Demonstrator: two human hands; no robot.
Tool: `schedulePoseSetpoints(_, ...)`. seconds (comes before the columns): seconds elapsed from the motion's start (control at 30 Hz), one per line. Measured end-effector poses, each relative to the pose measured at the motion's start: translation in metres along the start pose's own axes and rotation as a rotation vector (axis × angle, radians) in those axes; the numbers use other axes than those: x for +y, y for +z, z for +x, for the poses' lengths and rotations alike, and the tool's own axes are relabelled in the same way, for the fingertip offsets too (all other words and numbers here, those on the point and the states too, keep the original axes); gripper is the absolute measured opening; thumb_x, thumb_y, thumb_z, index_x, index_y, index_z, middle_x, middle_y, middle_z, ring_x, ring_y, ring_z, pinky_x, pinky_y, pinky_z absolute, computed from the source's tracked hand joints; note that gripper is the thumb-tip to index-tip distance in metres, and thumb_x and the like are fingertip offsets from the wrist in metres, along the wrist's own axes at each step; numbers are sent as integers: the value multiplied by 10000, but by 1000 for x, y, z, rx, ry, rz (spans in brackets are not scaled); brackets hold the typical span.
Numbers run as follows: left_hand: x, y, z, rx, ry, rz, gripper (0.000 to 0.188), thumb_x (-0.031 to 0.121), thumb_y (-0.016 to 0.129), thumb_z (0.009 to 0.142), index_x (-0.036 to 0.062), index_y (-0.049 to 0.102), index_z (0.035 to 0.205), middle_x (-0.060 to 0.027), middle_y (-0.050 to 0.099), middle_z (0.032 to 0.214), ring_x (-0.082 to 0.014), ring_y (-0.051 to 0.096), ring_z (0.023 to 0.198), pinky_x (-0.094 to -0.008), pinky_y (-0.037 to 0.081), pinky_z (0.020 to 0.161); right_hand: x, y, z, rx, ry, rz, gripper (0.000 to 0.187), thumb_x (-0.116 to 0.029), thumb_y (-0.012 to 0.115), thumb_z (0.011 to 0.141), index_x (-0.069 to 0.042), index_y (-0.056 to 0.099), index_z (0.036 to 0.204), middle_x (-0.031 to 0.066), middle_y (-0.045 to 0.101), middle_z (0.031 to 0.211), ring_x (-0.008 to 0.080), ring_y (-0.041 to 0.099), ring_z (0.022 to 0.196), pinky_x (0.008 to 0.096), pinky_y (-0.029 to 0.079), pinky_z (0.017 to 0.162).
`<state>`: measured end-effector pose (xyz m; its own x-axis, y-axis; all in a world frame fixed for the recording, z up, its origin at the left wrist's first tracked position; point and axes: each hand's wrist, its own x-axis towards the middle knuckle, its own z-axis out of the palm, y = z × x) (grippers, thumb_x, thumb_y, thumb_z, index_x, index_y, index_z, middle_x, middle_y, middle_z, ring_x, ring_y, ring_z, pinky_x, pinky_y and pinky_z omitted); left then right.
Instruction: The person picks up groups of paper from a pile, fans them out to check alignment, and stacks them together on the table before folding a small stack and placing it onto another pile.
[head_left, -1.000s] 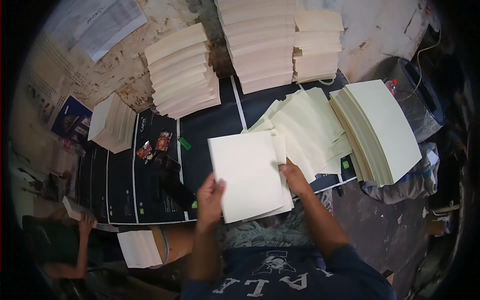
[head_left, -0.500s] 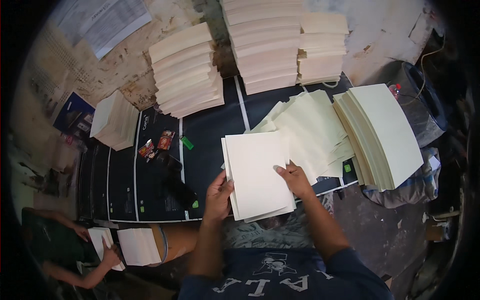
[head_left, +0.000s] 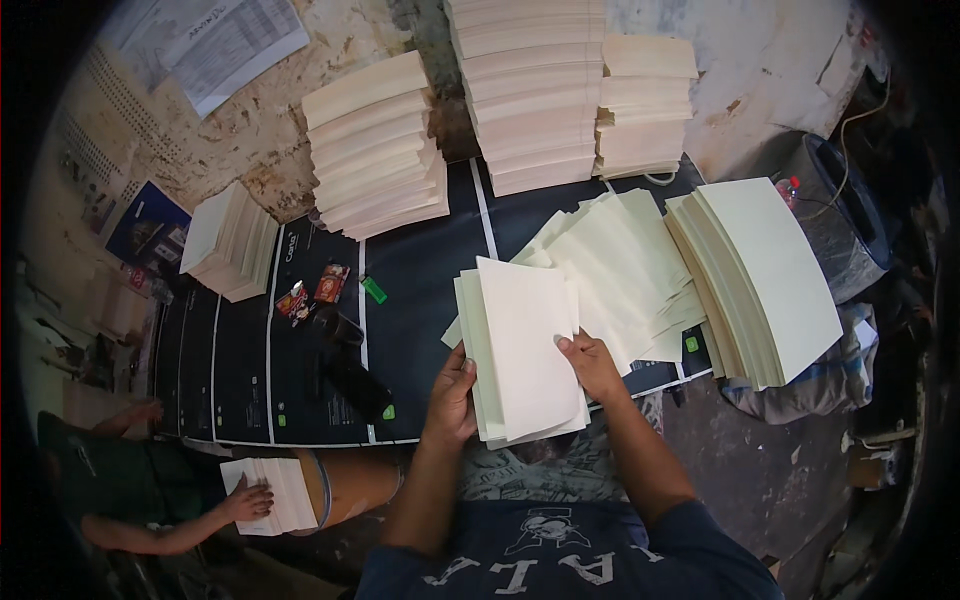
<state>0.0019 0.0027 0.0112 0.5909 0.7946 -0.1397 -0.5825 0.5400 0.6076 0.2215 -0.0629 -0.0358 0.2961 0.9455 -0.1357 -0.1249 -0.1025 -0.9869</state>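
Spreading beneath the work, the black-covered table bears tall cream paper stacks by the wall; a knock could probably topple them, as their layers sit unevenly. Toward the right lies a fan of loose cream sheets, which the nearby right forearm might drag askew if it swung outward. The sheaf of cream sheets is held in front of the navy shirt, above the table's near edge. Its likeliest trouble is slipping out of line, because the top sheet sits skewed over those beneath; too hard a squeeze might also crease it. The sheaf's long axis runs from the body toward the wall, far end leaning slightly left, broad face upward. Fingers of the left hand curl around its left edge; the right hand pinches the right edge, thumb on top, other fingers mostly hidden.
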Motion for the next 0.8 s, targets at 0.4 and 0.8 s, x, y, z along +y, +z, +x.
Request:
schedulePoseSetpoints(0.4, 162, 7, -97, 237, 494, 647, 452, 74, 577, 859, -40, 476, 1284, -179, 622, 1162, -286, 648, 1029, -394, 535, 907, -1, -3, 1, -49, 75, 36, 329, -258, 627, 942, 56, 695, 1013, 134, 576, 1205, 207, 571, 1054, 308, 446, 920)
schedulePoseSetpoints(0.8, 73, -35, -27, 69, 48, 533, 381, 31, 528, 927, -26, 478, 1301, -146, 611, 1179, -208, 622, 1025, -351, 512, 902, -19, -5, 1, -132, 217, 43, 569, -286, 664, 913, 52, 475, 1330, 129, 580, 1274, 176, 569, 1104, 307, 457, 929)
